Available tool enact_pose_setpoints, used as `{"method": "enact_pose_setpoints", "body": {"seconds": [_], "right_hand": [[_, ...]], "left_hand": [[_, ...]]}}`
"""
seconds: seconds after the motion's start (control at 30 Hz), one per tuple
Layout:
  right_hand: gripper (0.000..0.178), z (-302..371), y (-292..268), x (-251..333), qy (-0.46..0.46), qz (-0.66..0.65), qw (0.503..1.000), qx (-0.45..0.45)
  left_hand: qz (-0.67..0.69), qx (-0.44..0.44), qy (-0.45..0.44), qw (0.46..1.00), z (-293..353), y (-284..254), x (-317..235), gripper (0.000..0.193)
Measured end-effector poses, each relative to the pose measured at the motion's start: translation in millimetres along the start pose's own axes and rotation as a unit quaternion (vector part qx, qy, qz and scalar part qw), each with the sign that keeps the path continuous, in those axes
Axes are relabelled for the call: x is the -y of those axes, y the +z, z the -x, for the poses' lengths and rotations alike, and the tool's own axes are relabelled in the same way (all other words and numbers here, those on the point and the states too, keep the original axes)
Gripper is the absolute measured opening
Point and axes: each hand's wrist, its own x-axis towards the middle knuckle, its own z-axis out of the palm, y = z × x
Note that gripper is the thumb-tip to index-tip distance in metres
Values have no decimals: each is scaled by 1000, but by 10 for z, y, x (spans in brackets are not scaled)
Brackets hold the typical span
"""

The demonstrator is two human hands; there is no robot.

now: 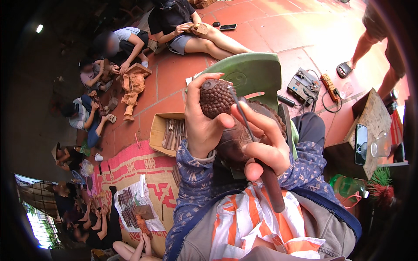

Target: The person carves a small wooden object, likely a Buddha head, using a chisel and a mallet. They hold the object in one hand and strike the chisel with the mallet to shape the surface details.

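Observation:
A dark brown wooden carving (pixel 216 98) with rows of knobbly curls rests in front of me over my lap. My left hand (pixel 202 119) is wrapped round its curled top, the thumb lying across toward the right. In my right hand (pixel 267 141) is a carving chisel (pixel 273 187) with a brown wooden handle. Its thin metal blade slants up between my fingers, and the tip is at the right edge of the curls. Part of the carving's lower body is hidden behind my right hand. An orange-and-white striped cloth (pixel 237 217) covers my lap.
Beyond the carving stands a green plastic chair (pixel 250 71). A box of chisels (pixel 156 130) sits at my left, with more tools (pixel 130 209) on a pink mat. To the right are a control box (pixel 302 85), power strip (pixel 330 87), phone (pixel 361 143) and bottle (pixel 348 185). Several people carve nearby.

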Motion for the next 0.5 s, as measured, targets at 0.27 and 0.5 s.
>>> {"method": "enact_pose_setpoints", "body": {"seconds": [0.27, 0.5], "right_hand": [[22, -122, -226, -203, 22, -141, 988, 65], [16, -194, -359, -237, 117, -220, 964, 93]], "left_hand": [[24, 19, -3, 1000, 8, -35, -14, 96], [44, 27, 3, 999, -16, -15, -60, 77]]}}
